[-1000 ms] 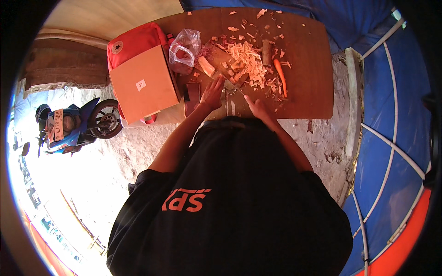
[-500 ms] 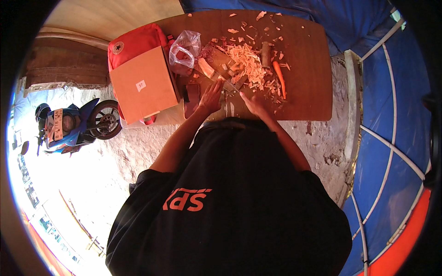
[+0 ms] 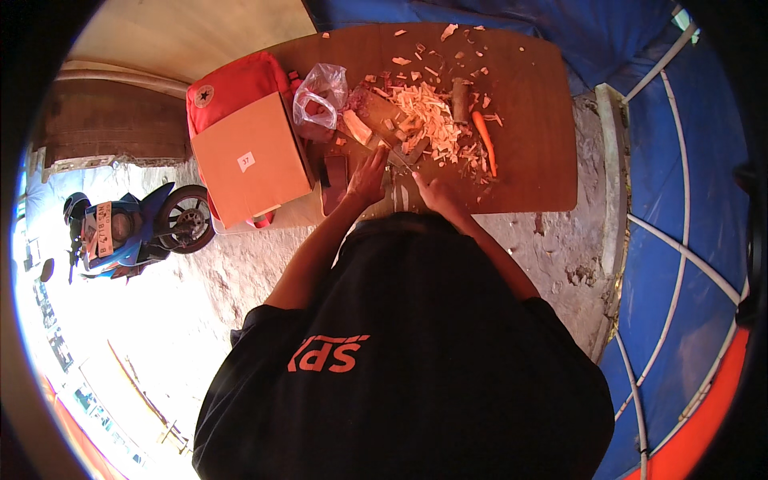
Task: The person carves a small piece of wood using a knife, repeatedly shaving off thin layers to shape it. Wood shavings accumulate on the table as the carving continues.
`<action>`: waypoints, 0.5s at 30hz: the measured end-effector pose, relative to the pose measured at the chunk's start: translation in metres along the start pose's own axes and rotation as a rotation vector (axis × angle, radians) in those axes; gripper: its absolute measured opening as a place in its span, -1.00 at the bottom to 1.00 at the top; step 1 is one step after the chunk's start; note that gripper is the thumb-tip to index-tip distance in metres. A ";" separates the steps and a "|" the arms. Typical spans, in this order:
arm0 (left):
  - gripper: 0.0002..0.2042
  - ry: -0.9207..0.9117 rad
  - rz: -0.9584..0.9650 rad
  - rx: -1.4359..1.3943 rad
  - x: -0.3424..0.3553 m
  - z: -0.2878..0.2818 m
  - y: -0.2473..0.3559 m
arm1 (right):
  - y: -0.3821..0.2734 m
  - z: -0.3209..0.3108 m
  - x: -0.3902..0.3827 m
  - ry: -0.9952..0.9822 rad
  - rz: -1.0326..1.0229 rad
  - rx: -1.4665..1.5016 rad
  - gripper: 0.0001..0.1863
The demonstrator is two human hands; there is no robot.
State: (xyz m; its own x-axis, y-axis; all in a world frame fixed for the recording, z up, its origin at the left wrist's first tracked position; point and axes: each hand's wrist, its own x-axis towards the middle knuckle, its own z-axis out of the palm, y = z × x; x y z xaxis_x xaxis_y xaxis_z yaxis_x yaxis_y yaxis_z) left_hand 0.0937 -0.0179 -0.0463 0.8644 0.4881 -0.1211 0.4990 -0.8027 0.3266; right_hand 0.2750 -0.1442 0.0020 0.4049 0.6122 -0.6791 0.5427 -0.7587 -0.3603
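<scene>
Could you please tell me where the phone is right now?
In the head view, the phone lies left of centre, near the front edge of the table, between the cardboard box and the left hand.

A loose black T-shirt (image 3: 432, 344) covers the trunk, plain but for orange-red block lettering (image 3: 342, 358) on the front, one end lost in a fold, a thin broken bar (image 3: 344, 338) along it. The short left sleeve (image 3: 268, 320) and right sleeve (image 3: 558, 328) stop partway down; left hand (image 3: 367, 178) and right hand (image 3: 441, 197) are bare.
</scene>
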 end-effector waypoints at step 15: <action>0.04 -0.012 0.016 -0.039 0.004 0.000 -0.002 | 0.031 -0.003 -0.010 0.230 -0.021 0.068 -0.04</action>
State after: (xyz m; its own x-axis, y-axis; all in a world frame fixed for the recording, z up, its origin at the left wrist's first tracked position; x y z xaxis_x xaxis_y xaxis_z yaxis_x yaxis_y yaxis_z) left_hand 0.0961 -0.0140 -0.0477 0.8730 0.4709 -0.1267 0.4824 -0.7963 0.3650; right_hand 0.2902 -0.1728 -0.0002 0.5553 0.6569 -0.5101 0.5054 -0.7536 -0.4202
